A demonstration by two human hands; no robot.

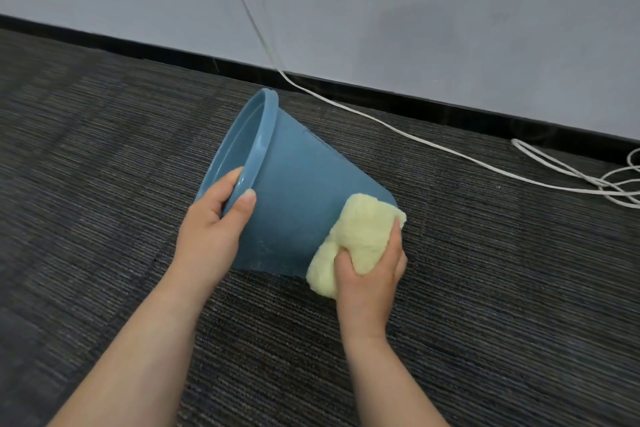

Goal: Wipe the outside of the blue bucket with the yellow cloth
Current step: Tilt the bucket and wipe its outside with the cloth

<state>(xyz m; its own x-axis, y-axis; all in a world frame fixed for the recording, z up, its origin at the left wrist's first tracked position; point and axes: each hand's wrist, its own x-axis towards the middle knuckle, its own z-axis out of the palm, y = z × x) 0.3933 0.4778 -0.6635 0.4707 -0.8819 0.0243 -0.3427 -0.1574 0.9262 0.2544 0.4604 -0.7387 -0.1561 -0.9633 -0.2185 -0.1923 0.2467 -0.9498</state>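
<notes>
1. The blue bucket [294,198], smooth tapered plastic with a rolled rim, lies tipped on its side on the dark ribbed carpet [485,288].
2. The yellow cloth [360,239], thick and fluffy, is folded against the bucket's wall near its base.
3. The left hand [211,229] grips the rim, thumb outside.
4. The right hand [370,274] clutches the cloth.
5. A white cord [433,146] trails along the wall [415,10].
</notes>
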